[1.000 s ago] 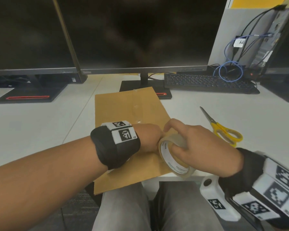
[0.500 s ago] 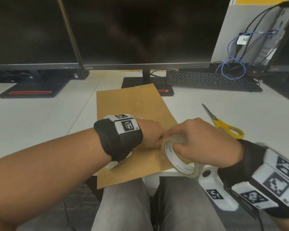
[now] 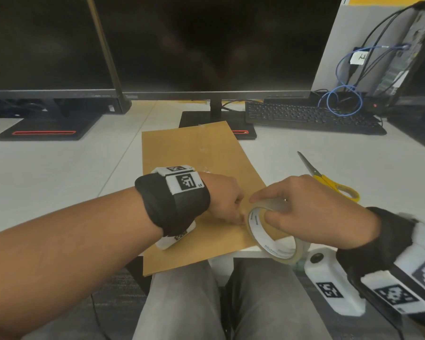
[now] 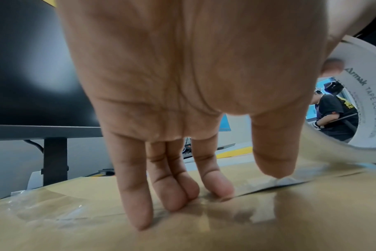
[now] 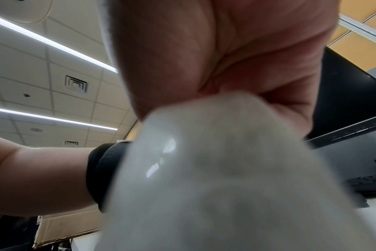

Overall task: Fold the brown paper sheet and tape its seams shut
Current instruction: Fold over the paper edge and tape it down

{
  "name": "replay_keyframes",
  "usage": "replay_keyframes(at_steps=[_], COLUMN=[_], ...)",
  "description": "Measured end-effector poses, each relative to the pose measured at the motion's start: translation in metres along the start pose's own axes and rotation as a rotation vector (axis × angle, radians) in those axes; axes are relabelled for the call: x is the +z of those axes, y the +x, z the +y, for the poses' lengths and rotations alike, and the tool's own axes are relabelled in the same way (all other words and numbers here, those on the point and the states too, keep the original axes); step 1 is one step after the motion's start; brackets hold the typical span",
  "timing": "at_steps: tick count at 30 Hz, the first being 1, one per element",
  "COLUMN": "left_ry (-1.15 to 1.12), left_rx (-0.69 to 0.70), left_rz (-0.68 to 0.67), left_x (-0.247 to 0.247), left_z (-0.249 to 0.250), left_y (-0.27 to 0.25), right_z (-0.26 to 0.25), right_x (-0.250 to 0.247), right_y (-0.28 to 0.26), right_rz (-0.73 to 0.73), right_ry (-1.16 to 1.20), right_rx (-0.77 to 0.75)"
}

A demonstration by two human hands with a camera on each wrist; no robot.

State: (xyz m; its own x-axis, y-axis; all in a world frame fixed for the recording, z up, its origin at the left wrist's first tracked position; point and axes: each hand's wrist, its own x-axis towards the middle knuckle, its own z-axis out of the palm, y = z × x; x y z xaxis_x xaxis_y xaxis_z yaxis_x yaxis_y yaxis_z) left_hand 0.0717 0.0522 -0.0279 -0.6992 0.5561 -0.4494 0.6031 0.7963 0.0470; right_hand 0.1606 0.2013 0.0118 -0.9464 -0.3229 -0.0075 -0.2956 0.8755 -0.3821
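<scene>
The folded brown paper sheet (image 3: pixel 201 173) lies flat on the white surface (image 3: pixel 59 182), its near edge overhanging; the left hand (image 4: pixel 182 84) presses straight fingers (image 4: pixel 172 191) on the seam while the right hand (image 3: pixel 312 212) grips the tape roll (image 3: pixel 275 234). If the roll pulls off-line, the drawn strip could wrinkle or miss the seam, and lifted fingers could let the fold spring open

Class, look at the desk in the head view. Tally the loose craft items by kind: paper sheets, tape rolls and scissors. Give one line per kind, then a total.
Brown paper sheet: 1
Tape roll, held in the right hand: 1
Yellow-handled scissors: 1
Total: 3
</scene>
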Motion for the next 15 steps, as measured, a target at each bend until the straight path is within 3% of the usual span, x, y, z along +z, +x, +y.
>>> replay_keyframes(at_steps=[15], left_ry=[0.120], left_rx=[-0.026], left_rz=[-0.012], left_x=[-0.0027], left_z=[0.0111], left_y=[0.0002], right_z=[-0.0030], right_x=[0.0008], right_y=[-0.0028], right_rz=[-0.017], right_ry=[-0.083], right_rx=[-0.027])
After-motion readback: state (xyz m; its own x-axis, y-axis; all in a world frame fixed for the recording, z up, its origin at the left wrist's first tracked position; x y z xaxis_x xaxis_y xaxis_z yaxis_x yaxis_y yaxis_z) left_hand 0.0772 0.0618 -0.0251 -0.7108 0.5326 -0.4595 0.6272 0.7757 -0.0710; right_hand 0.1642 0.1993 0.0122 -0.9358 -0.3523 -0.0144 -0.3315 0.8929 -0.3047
